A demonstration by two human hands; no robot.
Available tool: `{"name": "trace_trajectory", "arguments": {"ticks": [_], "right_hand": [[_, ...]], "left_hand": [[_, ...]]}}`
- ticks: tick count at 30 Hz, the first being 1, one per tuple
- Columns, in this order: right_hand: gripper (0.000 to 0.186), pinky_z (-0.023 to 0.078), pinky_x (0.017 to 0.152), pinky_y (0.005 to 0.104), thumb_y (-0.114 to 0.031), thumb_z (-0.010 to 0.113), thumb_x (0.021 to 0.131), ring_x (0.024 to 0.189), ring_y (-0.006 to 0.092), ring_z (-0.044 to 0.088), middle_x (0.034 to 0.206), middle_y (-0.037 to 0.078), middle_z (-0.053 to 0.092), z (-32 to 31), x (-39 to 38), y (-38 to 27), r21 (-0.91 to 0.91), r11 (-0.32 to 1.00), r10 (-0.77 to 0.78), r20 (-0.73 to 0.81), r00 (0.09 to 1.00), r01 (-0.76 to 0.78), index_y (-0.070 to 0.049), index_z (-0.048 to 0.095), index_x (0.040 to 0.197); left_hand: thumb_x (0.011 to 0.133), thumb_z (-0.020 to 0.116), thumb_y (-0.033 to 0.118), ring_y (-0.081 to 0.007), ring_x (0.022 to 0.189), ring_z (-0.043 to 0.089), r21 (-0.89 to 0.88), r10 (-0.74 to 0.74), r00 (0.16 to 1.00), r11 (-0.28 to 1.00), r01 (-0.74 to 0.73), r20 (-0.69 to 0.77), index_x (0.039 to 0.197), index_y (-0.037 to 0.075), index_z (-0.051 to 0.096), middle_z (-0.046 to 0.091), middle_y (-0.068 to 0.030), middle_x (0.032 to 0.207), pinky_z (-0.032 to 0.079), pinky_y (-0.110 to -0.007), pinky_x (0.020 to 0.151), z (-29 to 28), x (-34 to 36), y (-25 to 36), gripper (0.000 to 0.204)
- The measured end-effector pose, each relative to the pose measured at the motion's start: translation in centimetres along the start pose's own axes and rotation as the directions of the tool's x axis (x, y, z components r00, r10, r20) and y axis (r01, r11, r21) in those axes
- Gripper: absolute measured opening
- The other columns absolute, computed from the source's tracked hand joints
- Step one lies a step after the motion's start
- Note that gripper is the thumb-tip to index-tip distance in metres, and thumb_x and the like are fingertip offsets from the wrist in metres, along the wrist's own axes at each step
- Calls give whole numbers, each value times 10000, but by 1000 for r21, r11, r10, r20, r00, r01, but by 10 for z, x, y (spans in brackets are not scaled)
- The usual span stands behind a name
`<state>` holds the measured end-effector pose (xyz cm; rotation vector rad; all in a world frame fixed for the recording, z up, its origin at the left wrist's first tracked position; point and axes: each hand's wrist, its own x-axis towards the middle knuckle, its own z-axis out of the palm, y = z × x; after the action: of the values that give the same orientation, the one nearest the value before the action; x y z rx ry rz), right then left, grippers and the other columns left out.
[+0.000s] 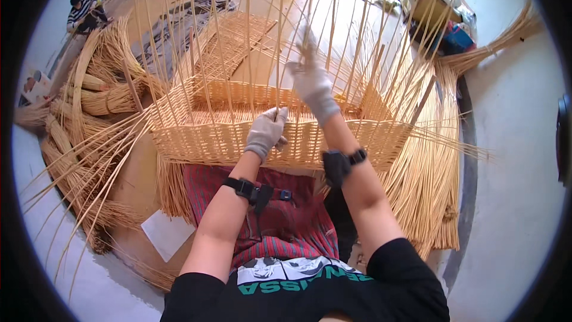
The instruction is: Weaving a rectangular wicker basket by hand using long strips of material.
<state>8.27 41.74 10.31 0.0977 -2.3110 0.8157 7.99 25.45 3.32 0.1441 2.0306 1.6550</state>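
Note:
A long rectangular wicker basket [351, 143] stands in front of me, with upright willow stakes [248, 42] rising from its woven walls. My left hand [266, 131], in a pale work glove, is closed on the rim of the near wall, its thumb and fingertips by the foot of a stake. My right hand [311, 83], also gloved, is raised above the basket, right of the left hand. Motion smears its fingers, and a blurred greyish shape reaches up from them; I cannot tell whether it is a held thing.
Bundled willow rods [110, 92] lie at the left, and a long heap of rods [426, 191] spreads at the right. Beyond the basket is a flat woven panel [232, 45]. Loose rod ends jut out from both basket corners. A person [86, 12] sits at the far left.

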Motion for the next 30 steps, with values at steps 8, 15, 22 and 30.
{"name": "trace_trajectory", "arguments": {"ticks": [8,15,22,30], "right_hand": [[151,465,524,227,-148,490,1076,725,119,653,915,67,709,-50,-158,54,838,365,562,149,814,-405,-129,535,1219],[154,501,582,258,-66,634,995,797,140,665,986,92,714,-75,-110,43,776,518,728,-179,662,-360,-68,591,1143],[293,552,728,316,-42,530,1027,914,169,698,1007,105,724,-82,-62,46,563,645,548,131,826,-516,-165,534,1293],[629,520,926,344,-29,527,1001,1127,244,589,1339,122,573,-70,-36,33,115,960,258,8,966,-257,-241,336,1562]], "left_hand": [[954,615,-21,-143,663,690,-171,111,956,972,-161,-271,1334,84,548,649,-121,1152,578,-284,514,13,-23,16,399],[991,609,159,-188,688,664,493,587,809,714,-497,-35,1201,61,621,648,-129,1017,542,-321,587,67,11,31,232],[996,650,309,-245,692,695,593,582,807,687,-421,-102,1086,11,616,661,-139,977,565,-384,646,62,8,31,313],[1022,575,455,-178,579,695,283,-42,992,959,6,120,1121,43,626,706,-93,838,544,-332,535,68,18,19,427]]}}
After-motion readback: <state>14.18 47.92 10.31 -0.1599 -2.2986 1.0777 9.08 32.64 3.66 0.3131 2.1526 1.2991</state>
